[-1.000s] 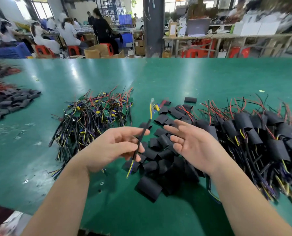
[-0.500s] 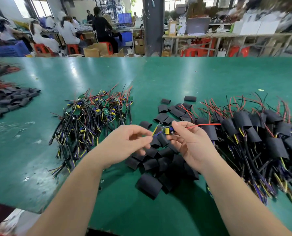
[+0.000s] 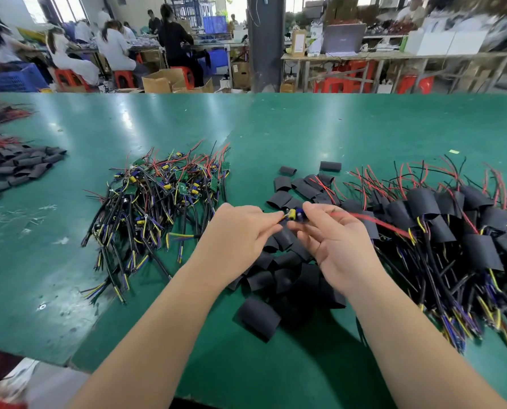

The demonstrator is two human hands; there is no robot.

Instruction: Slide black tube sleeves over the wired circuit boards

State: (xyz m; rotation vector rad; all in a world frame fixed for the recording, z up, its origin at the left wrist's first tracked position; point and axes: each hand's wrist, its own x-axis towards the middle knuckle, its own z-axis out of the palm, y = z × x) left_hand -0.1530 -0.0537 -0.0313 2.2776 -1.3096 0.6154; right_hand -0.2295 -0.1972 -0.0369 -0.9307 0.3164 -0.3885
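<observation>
Both hands have come together since a second ago, when the right hand [image 3: 341, 243] was open and apart from the left hand [image 3: 240, 231]. Now the two hands meet just above the middle of the view and hold one small board [image 3: 295, 215] between them, up off the table [image 3: 305, 128]. The left hand pinches the board's left end with thumb and finger, its other fingers curled. The right hand pinches the right end with thumb and first finger, and its other fingers hang loose. A red wire [image 3: 373, 221] runs from the board toward 3 o'clock, blurred. No sleeve is on this board. Right under the hands, toward 6 o'clock, lies a heap of loose black sleeves [image 3: 287, 278]. At 9 o'clock from the hands is a pile of bare boards [image 3: 163, 196] with black, yellow and red wires. At 3 o'clock is a big pile of done boards [image 3: 453, 231], each with a sleeve on. Far off at 10 o'clock, by the table's left edge, lie more sleeves [image 3: 19, 169].
</observation>
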